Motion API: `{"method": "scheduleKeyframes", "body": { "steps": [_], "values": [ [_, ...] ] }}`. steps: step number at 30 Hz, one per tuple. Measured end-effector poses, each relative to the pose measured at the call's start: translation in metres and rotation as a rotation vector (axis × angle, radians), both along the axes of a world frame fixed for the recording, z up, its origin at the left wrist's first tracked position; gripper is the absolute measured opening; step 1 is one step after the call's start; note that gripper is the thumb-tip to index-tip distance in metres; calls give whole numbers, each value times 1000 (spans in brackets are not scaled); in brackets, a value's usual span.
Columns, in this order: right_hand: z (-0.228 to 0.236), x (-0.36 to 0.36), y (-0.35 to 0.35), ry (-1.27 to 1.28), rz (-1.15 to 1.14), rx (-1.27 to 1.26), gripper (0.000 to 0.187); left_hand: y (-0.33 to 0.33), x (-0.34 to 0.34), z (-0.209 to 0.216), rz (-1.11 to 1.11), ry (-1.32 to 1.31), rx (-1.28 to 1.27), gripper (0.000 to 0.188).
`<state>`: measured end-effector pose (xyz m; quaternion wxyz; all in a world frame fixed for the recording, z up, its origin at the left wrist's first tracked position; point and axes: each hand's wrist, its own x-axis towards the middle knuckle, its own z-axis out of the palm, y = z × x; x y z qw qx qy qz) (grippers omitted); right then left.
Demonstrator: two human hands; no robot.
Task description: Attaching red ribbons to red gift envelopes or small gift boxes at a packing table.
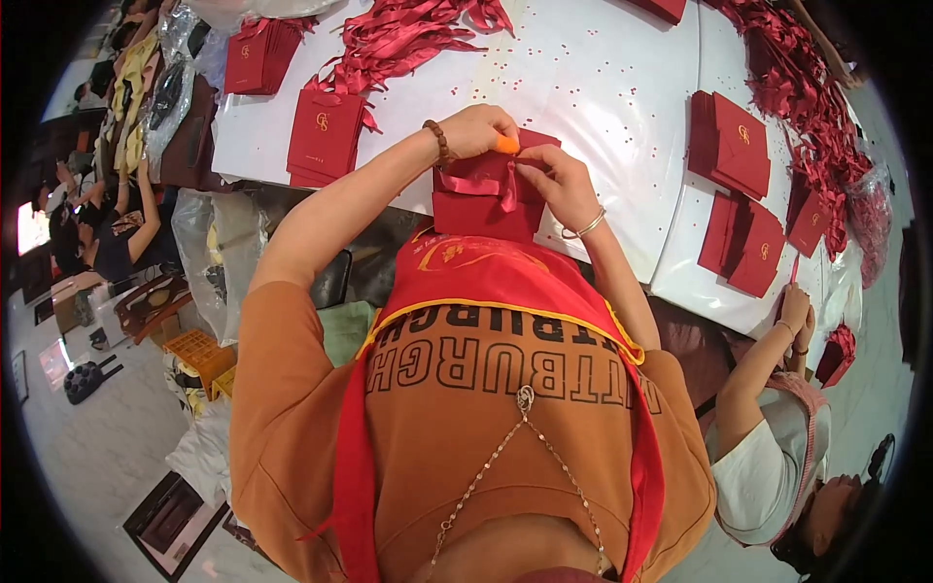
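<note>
A dark red paper gift bag (483, 216) lies at the near edge of the white table, right in front of me. Across its upper part runs a shiny red ribbon (472, 185) with an end hanging down. At the bag's top, the fingers of my left hand (474, 132) are curled closed, with an orange cover (506, 145) on one of them; what they grip is hidden. My right hand (564, 185) pinches at the ribbon beside it, thumb and forefinger together.
Stacks of red gift bags lie to the left (323, 138) and right (729, 146) on the white-covered table (603, 87). Heaps of red ribbons (413, 39) sit at the back. Small red dots are scattered about. A co-worker (768, 437) works at the right edge.
</note>
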<state>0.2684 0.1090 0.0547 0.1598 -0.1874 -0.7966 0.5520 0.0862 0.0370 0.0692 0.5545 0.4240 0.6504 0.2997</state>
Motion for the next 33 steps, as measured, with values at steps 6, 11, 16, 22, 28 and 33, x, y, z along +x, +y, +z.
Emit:
{"method": "scheduleKeyframes", "body": {
  "steps": [6,11,16,22,28,33],
  "values": [
    [9,3,0,-56,41,-129,17,-1,-7,0,160,-208,65,6],
    [7,-3,3,-66,27,-116,17,6,-2,2,261,-290,-5,9],
    [5,-3,3,-30,44,-77,17,19,0,23,396,-230,-37,7],
    [12,5,7,-21,100,-61,18,22,-69,35,560,-531,156,17],
    [3,13,11,20,53,-347,15,4,-73,33,688,-665,308,29],
    [4,6,11,163,2,-721,15,-21,-18,5,489,-551,185,38]
  ]
}}
